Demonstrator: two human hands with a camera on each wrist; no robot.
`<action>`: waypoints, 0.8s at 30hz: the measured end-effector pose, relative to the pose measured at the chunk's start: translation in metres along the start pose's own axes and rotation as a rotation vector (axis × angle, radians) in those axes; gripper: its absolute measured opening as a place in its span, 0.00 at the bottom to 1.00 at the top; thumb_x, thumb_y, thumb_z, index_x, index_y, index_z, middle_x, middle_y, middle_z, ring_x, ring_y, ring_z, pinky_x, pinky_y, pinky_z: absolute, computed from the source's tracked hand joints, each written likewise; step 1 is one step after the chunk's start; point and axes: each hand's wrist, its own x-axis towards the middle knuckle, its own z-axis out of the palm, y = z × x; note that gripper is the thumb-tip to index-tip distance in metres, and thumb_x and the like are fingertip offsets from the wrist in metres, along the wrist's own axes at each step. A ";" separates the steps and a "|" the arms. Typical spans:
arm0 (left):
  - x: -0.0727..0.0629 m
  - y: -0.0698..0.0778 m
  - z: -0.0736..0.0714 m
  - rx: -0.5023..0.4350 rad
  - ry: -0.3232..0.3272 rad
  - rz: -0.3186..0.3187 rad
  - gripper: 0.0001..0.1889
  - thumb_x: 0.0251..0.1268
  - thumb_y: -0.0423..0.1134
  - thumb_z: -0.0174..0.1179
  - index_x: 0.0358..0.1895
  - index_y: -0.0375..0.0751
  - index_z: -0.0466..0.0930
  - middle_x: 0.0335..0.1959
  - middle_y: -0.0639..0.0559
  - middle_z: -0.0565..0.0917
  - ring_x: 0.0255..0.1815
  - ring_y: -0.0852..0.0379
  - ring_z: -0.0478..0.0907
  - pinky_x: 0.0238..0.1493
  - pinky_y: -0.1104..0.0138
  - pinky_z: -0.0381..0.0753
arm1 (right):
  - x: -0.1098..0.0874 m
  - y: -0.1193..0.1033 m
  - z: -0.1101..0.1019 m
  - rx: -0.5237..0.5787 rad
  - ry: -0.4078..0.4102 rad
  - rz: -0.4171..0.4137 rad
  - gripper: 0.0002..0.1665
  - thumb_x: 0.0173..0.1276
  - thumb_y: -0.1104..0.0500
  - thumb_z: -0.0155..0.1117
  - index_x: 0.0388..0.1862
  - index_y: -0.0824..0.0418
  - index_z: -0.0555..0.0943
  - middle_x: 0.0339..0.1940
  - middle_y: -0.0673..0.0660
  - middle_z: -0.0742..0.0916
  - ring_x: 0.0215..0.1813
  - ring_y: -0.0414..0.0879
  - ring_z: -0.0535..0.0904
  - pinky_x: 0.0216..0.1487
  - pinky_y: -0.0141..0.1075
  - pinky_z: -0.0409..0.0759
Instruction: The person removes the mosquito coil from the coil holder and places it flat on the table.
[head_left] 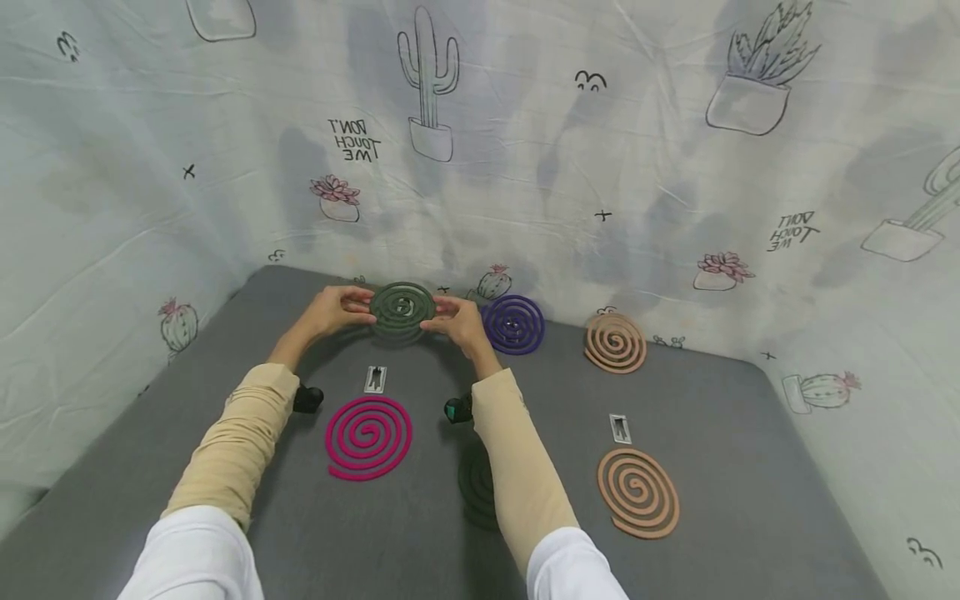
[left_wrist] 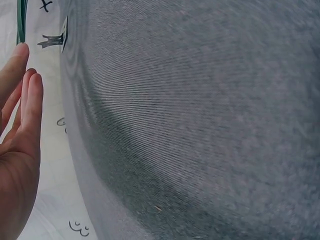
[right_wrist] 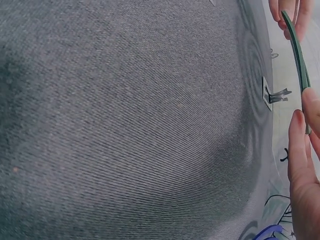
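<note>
Both hands hold a dark green mosquito coil (head_left: 386,310) near the back edge of the grey surface. At its left rim, my left hand (head_left: 335,310) pinches it between thumb and fingers; my right hand (head_left: 459,321) pinches the right rim. Seen edge-on in the right wrist view, the coil (right_wrist: 298,55) is raised off the cloth. Below it a small metal coil stand (right_wrist: 267,94) has its prongs pointing up. Through the coil's middle, part of that stand shows in the head view. Just right of my right hand, a purple coil (head_left: 513,325) sits on another stand.
A pink coil (head_left: 368,438) lies at the front, with a metal stand (head_left: 376,380) behind it. My right forearm partly covers another dark green coil (head_left: 476,492). Two tan coils (head_left: 638,493) are on the right, a stand (head_left: 620,429) between them. Printed cloth (head_left: 510,167) hangs behind.
</note>
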 end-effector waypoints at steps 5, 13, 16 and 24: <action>-0.003 0.000 0.001 -0.006 -0.008 0.019 0.31 0.59 0.35 0.66 0.65 0.30 0.66 0.60 0.30 0.73 0.56 0.36 0.76 0.53 0.50 0.79 | -0.001 0.000 0.002 0.004 -0.011 -0.012 0.35 0.54 0.67 0.72 0.63 0.62 0.74 0.59 0.63 0.79 0.56 0.56 0.80 0.52 0.39 0.83; -0.005 0.000 0.001 -0.072 -0.033 -0.012 0.32 0.56 0.31 0.67 0.65 0.31 0.67 0.63 0.32 0.70 0.61 0.38 0.73 0.58 0.54 0.77 | -0.004 0.000 0.001 -0.035 0.000 -0.007 0.35 0.52 0.68 0.74 0.61 0.61 0.76 0.59 0.61 0.80 0.55 0.55 0.80 0.52 0.40 0.82; -0.005 0.001 0.001 -0.099 -0.042 -0.036 0.32 0.56 0.29 0.67 0.65 0.31 0.67 0.65 0.32 0.69 0.61 0.38 0.72 0.58 0.54 0.78 | -0.005 0.002 0.002 -0.042 0.006 0.001 0.35 0.51 0.68 0.74 0.61 0.62 0.76 0.59 0.62 0.80 0.53 0.54 0.81 0.51 0.40 0.83; -0.010 0.001 0.002 -0.101 -0.061 -0.058 0.32 0.56 0.31 0.67 0.66 0.33 0.67 0.66 0.33 0.68 0.62 0.38 0.71 0.59 0.53 0.77 | -0.008 0.005 0.006 -0.060 0.021 0.016 0.34 0.50 0.68 0.75 0.59 0.62 0.78 0.57 0.62 0.81 0.53 0.54 0.81 0.50 0.39 0.83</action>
